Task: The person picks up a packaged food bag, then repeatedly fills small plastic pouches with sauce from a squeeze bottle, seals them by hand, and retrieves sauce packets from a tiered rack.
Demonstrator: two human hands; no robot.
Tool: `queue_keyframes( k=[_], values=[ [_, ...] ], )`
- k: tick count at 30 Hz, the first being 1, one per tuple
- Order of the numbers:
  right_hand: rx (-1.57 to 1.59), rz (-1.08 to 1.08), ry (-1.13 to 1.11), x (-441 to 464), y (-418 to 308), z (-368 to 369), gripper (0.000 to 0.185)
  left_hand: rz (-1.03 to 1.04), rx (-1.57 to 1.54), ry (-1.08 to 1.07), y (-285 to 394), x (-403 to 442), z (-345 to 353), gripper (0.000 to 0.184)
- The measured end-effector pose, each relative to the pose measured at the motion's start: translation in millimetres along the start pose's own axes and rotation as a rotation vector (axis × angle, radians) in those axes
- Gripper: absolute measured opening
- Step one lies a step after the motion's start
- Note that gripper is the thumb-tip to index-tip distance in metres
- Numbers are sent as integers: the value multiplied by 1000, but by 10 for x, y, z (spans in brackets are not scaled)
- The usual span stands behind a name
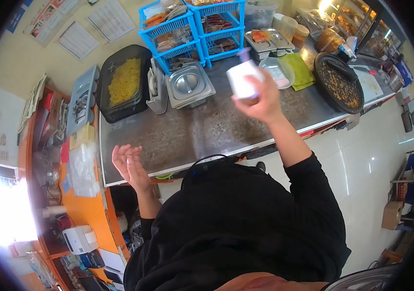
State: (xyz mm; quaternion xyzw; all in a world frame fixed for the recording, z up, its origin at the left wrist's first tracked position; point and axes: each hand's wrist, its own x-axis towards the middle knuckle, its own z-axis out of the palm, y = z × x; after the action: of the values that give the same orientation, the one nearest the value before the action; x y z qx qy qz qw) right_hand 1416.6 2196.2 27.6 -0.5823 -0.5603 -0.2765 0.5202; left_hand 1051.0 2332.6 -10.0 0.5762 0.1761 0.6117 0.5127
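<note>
In my right hand (pixel 263 97) is a white bottle (pixel 240 79) with a purple top, held above the counter (pixel 207 123). Motion smears the bottle, so its label and exact kind do not show. My fingers are wrapped round its side. Over the counter's front left edge, my left hand (pixel 131 167) is raised with the palm partly up. Its fingers are apart and hold nothing. Beyond the bottle lie a clear round plastic tub (pixel 278 72) and a green cloth (pixel 298 71).
A black roasting pan of yellow food (pixel 124 82) stands at the back left, beside lidded steel containers (pixel 187 83). Blue stacked baskets (pixel 169 36) line the wall. On the right sits a dark round pan (pixel 338 82) with browned bits. Cutlery fills a grey tray (pixel 82 99).
</note>
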Motion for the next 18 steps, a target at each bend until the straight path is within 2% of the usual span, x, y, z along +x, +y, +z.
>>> queue_keyframes(
  k=[1,2,3,5,6,7,9,12,15,16,18],
  values=[
    [55,108,85,10,2,-37,72,1,3,-5,-1,-1,2,47],
    [209,399,290,-9,55,-13,71,1,6,-11,-1,-1,5,47],
    [328,589,416,13,152,-40,64,-1,10,-18,2,-6,9,47],
    [982,980,676,-53,208,-26,49,-13,-21,-1,1,-6,23,47],
    [1316,1253,637,-364,544,82,35,-15,-40,9,2,-7,40,47],
    [1440,1496,594,-394,512,99,31,-20,-44,4,18,-23,48,47],
    [1564,1752,638,-464,392,153,32,-10,-60,-7,27,12,88,47],
    [1484,1564,604,-455,361,149,33,18,-2,-70,24,22,41,49],
    [1537,1705,595,-342,214,33,35,-32,-22,-17,28,-17,44,49],
    [1615,1648,573,-332,164,-4,34,-12,-34,-21,-9,39,81,49],
    [1544,1365,387,-209,48,-119,35,-9,-29,-20,7,-29,38,49]
  ],
)
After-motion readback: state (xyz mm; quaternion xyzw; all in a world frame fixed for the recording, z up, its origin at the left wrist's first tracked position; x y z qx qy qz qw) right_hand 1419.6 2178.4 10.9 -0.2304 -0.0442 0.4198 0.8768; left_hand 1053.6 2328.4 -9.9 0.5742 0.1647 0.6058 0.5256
